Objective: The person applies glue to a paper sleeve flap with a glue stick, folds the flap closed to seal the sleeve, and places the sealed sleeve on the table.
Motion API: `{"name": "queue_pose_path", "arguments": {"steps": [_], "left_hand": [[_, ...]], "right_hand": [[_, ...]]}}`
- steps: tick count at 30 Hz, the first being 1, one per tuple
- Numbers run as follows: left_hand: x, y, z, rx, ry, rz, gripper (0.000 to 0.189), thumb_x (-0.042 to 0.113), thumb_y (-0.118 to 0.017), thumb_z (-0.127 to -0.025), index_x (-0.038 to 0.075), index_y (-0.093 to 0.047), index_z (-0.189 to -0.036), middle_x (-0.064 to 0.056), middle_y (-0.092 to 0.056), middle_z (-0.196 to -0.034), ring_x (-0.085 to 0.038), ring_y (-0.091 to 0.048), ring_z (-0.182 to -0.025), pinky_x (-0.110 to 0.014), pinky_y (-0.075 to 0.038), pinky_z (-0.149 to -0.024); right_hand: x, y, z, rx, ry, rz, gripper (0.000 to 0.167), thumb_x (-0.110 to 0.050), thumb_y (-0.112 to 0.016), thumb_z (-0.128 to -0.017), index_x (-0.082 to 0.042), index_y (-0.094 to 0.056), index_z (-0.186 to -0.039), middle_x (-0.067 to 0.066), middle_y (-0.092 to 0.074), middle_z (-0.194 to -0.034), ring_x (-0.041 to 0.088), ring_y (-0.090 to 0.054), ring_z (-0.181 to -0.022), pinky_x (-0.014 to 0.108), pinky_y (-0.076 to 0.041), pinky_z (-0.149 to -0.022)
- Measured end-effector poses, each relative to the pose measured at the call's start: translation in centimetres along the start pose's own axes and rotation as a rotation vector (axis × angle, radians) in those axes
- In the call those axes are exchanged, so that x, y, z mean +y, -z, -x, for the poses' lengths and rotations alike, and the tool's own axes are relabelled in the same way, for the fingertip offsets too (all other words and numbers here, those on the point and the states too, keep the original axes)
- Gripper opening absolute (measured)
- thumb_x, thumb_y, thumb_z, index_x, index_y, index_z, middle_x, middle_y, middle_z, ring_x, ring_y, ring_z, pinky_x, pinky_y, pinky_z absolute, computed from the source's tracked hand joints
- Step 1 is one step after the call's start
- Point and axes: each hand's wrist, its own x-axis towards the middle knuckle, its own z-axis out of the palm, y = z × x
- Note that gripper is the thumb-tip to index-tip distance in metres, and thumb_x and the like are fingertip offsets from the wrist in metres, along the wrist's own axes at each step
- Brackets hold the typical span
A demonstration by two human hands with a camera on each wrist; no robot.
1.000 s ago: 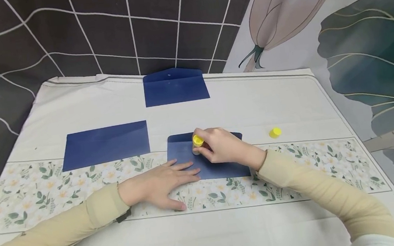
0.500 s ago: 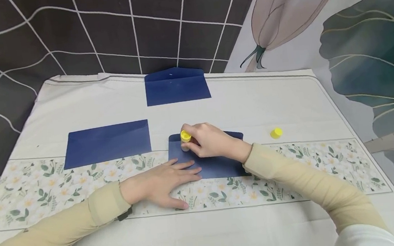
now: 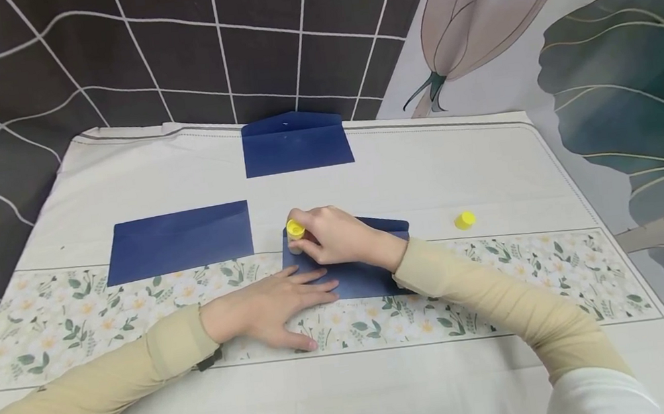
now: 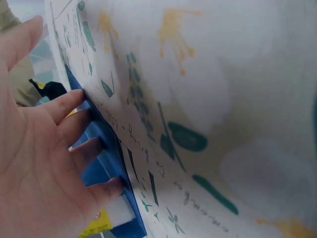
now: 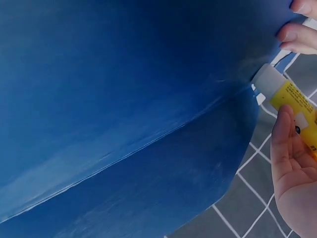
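My left hand (image 3: 276,307) lies with fingers spread, its fingertips resting on the left front part of a dark blue envelope (image 3: 370,280). This envelope's flap points away from me, unfolded. In my right hand (image 3: 337,233) I grip a yellow glue stick (image 3: 295,231), tilted slightly, between thumb and fingers. The right wrist view shows the white end of the glue stick (image 5: 292,99) down at the end of the flap's crease, at the edge of the envelope (image 5: 99,99). Its yellow cap (image 3: 465,220) stands apart on the right.
Another blue envelope (image 3: 180,243) lies to the left on the table. A third blue envelope (image 3: 298,151) is at the back edge, flap leaning up against the dark grid-patterned cloth (image 3: 267,52). A white cloth (image 3: 388,390) with a floral band covers the table.
My right hand has slid the glue stick leftward along the envelope's flap side to its left corner. The left hand has stayed in place on the envelope.
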Motion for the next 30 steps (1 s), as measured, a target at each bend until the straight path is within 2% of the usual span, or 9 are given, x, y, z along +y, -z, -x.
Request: {"name": "queue_pose_path", "arguments": {"steps": [12, 25, 30], "left_hand": [[-0.2, -0.2, -0.1, 0.025, -0.031, -0.022, 0.075, 0.055, -0.058, -0.087, 0.014, -0.040, -0.147, -0.003, -0.031, -0.157, -0.028, -0.020, -0.148, -0.054, -0.016, -0.119], [-0.1, -0.1, -0.1, 0.009, -0.017, -0.023, 0.077, 0.056, -0.058, -0.087, 0.015, -0.038, -0.148, -0.001, -0.028, -0.158, -0.026, -0.018, -0.149, -0.061, -0.016, -0.116], [0.0, -0.1, 0.0, -0.006, -0.002, -0.011, 0.077, 0.056, -0.058, -0.087, 0.015, -0.037, -0.149, -0.001, -0.028, -0.158, -0.026, -0.018, -0.149, -0.061, -0.016, -0.116]], "right_hand": [[-0.9, -0.3, -1.2, 0.002, 0.014, 0.012, 0.019, -0.025, -0.059, -0.095, -0.007, -0.055, -0.101, -0.002, -0.057, -0.067, 0.008, -0.053, -0.056, 0.023, -0.046, -0.056], [-0.4, 0.1, 0.0, 0.013, -0.087, 0.020, 0.022, -0.026, -0.059, -0.095, -0.007, -0.052, -0.103, -0.002, -0.056, -0.064, 0.007, -0.051, -0.050, 0.021, -0.044, -0.052], [-0.4, 0.0, 0.8, 0.015, -0.138, -0.029, 0.022, -0.026, -0.058, -0.095, -0.007, -0.052, -0.105, -0.002, -0.056, -0.064, 0.005, -0.050, -0.049, 0.019, -0.043, -0.050]]}}
